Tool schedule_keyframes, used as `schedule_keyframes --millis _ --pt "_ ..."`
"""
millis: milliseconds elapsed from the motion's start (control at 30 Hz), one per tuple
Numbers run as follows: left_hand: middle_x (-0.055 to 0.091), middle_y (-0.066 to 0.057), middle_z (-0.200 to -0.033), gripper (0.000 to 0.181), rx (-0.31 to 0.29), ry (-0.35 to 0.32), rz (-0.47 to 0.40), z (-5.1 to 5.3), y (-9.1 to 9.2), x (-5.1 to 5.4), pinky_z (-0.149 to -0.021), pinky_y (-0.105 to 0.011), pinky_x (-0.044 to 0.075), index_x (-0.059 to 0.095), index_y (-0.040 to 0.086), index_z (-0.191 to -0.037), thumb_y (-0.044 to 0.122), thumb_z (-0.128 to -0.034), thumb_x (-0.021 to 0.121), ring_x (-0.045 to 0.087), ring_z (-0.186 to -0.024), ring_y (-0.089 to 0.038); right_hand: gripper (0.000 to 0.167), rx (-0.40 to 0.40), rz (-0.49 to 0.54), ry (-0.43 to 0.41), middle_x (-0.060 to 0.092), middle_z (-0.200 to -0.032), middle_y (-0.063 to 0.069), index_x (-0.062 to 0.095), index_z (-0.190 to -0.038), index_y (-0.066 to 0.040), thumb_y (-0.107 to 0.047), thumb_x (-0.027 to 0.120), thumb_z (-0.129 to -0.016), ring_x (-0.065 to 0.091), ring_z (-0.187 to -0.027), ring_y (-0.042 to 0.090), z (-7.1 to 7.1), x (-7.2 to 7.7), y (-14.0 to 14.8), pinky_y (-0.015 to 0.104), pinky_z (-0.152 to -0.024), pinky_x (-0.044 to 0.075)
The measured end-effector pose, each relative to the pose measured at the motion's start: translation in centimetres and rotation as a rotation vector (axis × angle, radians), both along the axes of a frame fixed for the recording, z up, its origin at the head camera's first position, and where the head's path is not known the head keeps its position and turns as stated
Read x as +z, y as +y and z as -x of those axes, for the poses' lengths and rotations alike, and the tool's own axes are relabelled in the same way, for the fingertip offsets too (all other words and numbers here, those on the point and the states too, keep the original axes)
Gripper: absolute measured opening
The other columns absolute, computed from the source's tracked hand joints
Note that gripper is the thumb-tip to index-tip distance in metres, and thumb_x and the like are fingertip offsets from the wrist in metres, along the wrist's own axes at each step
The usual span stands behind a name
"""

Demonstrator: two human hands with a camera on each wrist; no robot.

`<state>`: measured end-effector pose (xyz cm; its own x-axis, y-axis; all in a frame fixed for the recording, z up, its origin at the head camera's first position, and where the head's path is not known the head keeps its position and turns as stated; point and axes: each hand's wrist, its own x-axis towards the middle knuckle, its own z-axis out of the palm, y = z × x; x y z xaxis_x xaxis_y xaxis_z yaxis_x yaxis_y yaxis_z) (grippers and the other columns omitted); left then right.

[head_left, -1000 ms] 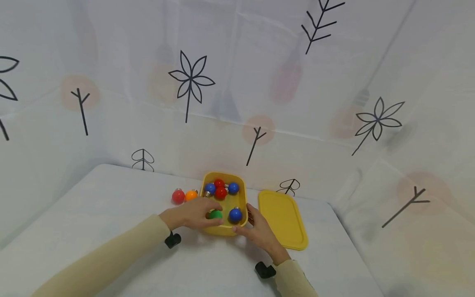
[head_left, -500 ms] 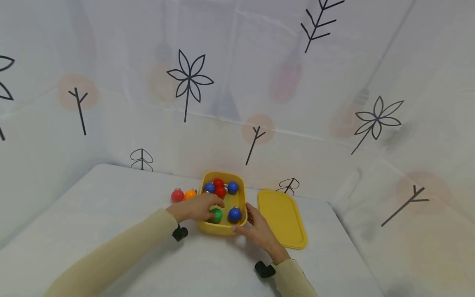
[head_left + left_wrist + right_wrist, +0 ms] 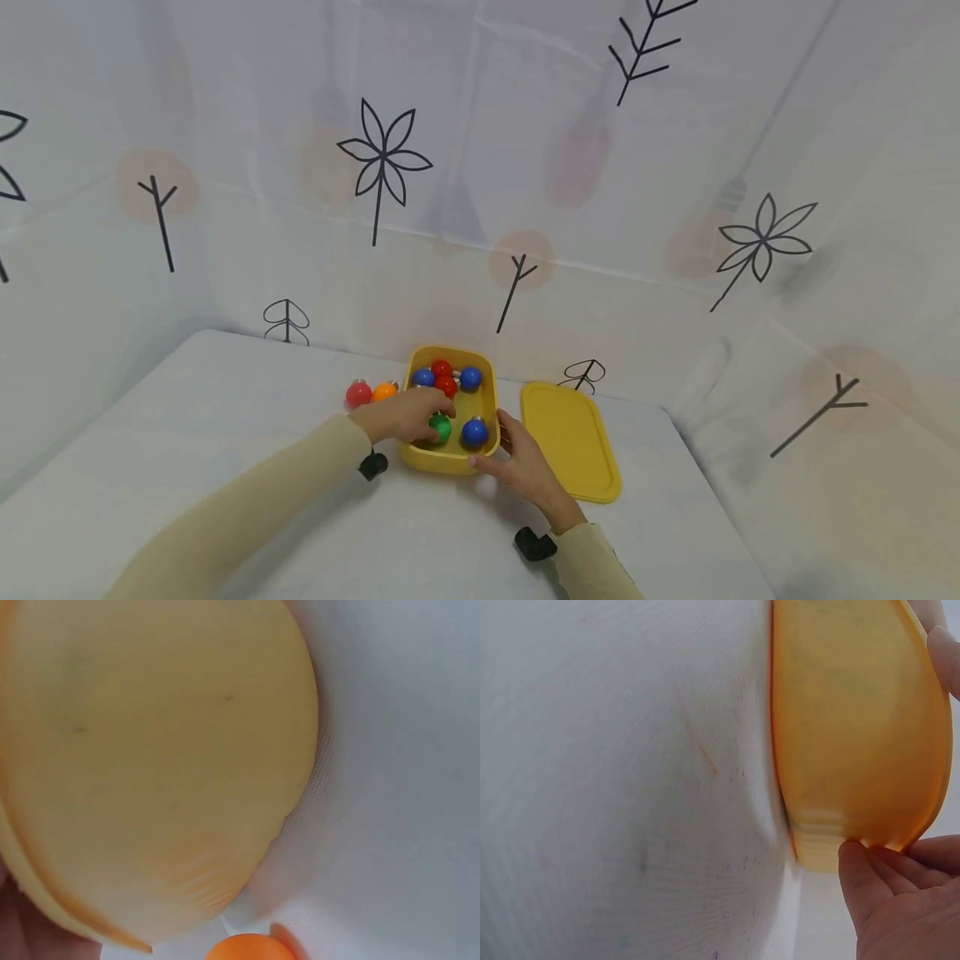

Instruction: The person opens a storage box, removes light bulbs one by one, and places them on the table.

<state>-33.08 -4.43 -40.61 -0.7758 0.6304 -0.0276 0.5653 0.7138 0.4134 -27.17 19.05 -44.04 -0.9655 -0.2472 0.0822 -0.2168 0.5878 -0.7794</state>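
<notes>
My left hand [image 3: 408,414] reaches over the left wall of the yellow plastic box [image 3: 442,465], fingers curled over a green round bulb [image 3: 441,428], thumb against its side. Part of that bulb is hidden by the hand. At the front right corner of the box, my right hand [image 3: 521,471] grips the wall, with the thumb in front and the fingers round the right side. The right wrist view shows fingertips [image 3: 851,847] pressed on the yellow wall. Inside the box a blue bulb [image 3: 474,433] lies near the front right; red bulbs [image 3: 446,386] and other blue ones lie at the back.
A yellow lid [image 3: 570,442] lies flat on the white table, right of the box. To the box's left sit a red bulb [image 3: 358,394] and an orange bulb [image 3: 385,392]. A white patterned cloth [image 3: 450,208] hangs behind.
My left hand has moved right and slightly farther into the box, closing round the green bulb, which has shifted a little up and right. The right hand stays at the box corner.
</notes>
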Motion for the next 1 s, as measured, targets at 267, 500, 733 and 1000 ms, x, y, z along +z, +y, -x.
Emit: schedule_keyframes --millis 267,500,733,1000 --pt "0.058 0.006 -0.119 0.043 0.038 -0.040 0.029 0.23 0.74 0.23 -0.097 -0.037 0.047 0.063 0.018 -0.124 0.018 -0.0826 0.076 0.051 -0.103 -0.013 0.098 0.000 0.002 -0.003 0.036 -0.149 0.007 0.025 -0.151 -0.010 -0.048 0.076 -0.076 0.039 -0.134 0.026 -0.01 -0.02 -0.02 0.045 -0.106 0.036" --pt "0.058 0.007 -0.117 0.044 0.048 -0.054 0.017 0.53 0.94 0.09 -0.096 -0.036 0.047 0.063 0.020 -0.123 0.017 -0.0812 0.077 0.052 -0.104 -0.012 0.097 0.006 0.005 0.003 0.034 -0.150 0.009 0.024 -0.150 -0.008 -0.047 0.076 -0.077 0.039 -0.134 0.027 0.03 -0.12 0.06 0.045 -0.106 0.035" --pt "0.058 0.006 -0.118 0.044 0.046 -0.061 0.015 0.41 0.91 0.21 -0.096 -0.036 0.047 0.063 0.019 -0.123 0.016 -0.0820 0.076 0.052 -0.105 -0.013 0.098 0.010 0.009 0.002 0.035 -0.150 0.009 0.024 -0.150 -0.009 -0.047 0.076 -0.077 0.039 -0.134 0.027 0.05 -0.18 0.11 0.045 -0.106 0.035" --pt "0.056 0.004 -0.125 0.045 0.033 0.010 0.028 0.25 0.95 0.41 -0.100 -0.038 0.044 0.060 0.018 -0.127 0.019 -0.0843 0.074 0.050 -0.111 -0.015 0.099 0.012 0.018 -0.005 0.034 -0.150 0.009 0.024 -0.151 -0.009 -0.047 0.077 -0.076 0.038 -0.135 0.027 -0.03 -0.12 0.11 0.046 -0.107 0.035"
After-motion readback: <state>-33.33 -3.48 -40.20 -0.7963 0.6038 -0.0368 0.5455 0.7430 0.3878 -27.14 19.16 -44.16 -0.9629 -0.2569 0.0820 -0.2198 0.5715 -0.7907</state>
